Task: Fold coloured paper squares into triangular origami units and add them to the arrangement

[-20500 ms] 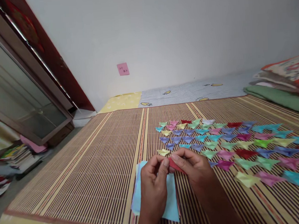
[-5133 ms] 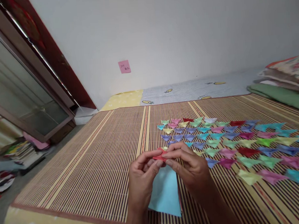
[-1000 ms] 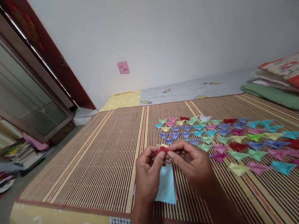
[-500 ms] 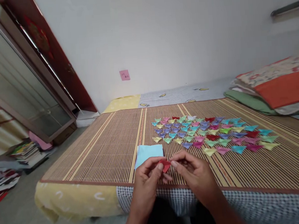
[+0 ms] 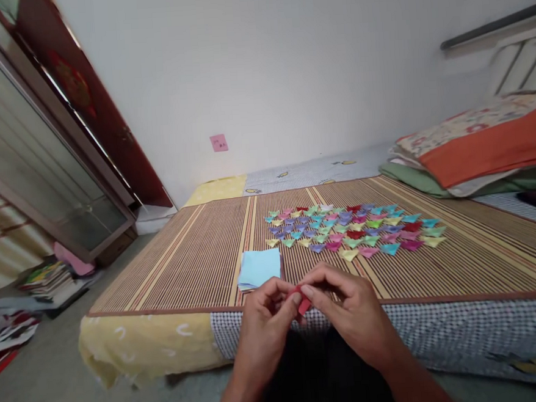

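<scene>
In the head view, both your hands are together at the lower middle of the frame, just in front of the near edge of the mat (image 5: 198, 255). Your left hand (image 5: 265, 323) pinches a small piece of red paper (image 5: 304, 304) between thumb and fingers. Your right hand (image 5: 356, 311) grips the same red paper from the other side, its thumb pressed on it. Much of the red paper is hidden by your fingers, so its exact fold can't be told; a flat part shows below your thumbs. Your dark-clothed legs (image 5: 328, 374) are beneath your hands.

Just beyond your left hand, the blue stack (image 5: 260, 267) of paper lies on the mat, with other colours showing at its lower edges. Further right, the folded papers (image 5: 349, 255) are spread in rows across the middle of the frame, in yellow, pink, blue, green, red and purple.

The mat covers most of the bed. A yellow cloth (image 5: 153, 340) hangs over its front at lower left, and a checked cloth (image 5: 479, 327) at lower right. Pillows (image 5: 484, 143) are piled at the right on a green cloth (image 5: 408, 179). A pink note (image 5: 219, 143) is on the wall (image 5: 295, 70), left of centre. A red door (image 5: 106, 120) stands at upper left, and books (image 5: 48, 280) are piled at the left.
</scene>
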`<state>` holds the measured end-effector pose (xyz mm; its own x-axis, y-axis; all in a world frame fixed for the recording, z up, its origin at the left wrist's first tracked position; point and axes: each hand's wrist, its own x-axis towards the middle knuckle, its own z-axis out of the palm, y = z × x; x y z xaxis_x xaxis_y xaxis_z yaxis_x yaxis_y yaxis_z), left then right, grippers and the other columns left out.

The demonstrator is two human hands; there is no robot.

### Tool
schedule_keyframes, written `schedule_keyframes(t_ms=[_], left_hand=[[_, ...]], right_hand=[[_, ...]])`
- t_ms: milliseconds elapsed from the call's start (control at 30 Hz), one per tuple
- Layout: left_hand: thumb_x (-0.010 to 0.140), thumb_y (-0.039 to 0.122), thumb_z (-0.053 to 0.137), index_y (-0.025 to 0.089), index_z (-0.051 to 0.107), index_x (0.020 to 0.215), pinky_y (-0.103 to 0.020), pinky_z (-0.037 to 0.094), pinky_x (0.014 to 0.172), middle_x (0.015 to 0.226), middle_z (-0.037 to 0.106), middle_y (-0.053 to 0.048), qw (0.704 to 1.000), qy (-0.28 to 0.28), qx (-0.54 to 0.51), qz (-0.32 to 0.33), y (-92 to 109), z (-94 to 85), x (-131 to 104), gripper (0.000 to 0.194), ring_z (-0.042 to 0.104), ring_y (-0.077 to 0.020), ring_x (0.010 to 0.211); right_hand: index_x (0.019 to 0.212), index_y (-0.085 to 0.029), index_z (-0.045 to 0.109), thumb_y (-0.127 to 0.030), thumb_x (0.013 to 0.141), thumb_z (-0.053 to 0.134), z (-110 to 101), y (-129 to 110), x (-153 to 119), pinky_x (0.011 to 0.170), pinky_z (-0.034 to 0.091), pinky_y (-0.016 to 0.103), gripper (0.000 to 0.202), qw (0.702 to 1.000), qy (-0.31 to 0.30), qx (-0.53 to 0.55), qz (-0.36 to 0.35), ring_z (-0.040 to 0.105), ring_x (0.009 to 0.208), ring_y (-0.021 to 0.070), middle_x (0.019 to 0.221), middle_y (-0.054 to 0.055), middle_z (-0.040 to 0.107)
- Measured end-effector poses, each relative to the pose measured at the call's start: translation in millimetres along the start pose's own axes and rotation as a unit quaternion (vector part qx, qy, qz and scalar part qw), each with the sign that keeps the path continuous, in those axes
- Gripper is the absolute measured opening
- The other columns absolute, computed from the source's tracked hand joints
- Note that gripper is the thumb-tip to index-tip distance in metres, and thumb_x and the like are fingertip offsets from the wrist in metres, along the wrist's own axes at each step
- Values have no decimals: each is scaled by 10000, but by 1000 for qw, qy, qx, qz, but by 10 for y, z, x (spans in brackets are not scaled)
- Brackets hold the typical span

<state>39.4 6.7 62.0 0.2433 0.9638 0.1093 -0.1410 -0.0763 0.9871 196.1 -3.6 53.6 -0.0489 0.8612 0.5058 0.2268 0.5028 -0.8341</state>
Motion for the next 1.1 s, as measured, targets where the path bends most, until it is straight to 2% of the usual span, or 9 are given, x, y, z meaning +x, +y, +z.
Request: schedule_keyframes(t_ms=[267,567,867,1100], left_hand=[[830,371,789,164,701,767,-208,458,531,645,663,12,999,37,7,32,-1,65,-167,233,601,-117,561],[821,362,799,168,697,862,-188,404,498,667,708,8,995,91,-21,44,-7,88,-209,223,640,-114,527],[833,346,796,169,623,836,-172,404,505,730,685,23,997,66,-30,35,3,53,-238,248,662,-100,554],[825,360,808,163,650,866,-195,481,511,706,699,15,997,35,-62,39,11,68,-243,256,679,-120,554]], right_hand=[[786,-218,650,-243,981,564,25,-111,-92,613,465,292,215,998,38,-40,-26,610,660,174,735,12,650],[801,-224,625,-223,974,577,83,-177,-114,608,496,263,180,992,103,-48,-62,637,660,163,729,3,661],[855,-232,612,-220,997,547,103,-180,-113,621,500,267,157,985,132,-55,-96,626,673,167,766,6,638],[824,-227,605,-171,978,535,64,-194,-127,628,502,242,177,989,78,-50,-113,638,690,152,774,2,642]])
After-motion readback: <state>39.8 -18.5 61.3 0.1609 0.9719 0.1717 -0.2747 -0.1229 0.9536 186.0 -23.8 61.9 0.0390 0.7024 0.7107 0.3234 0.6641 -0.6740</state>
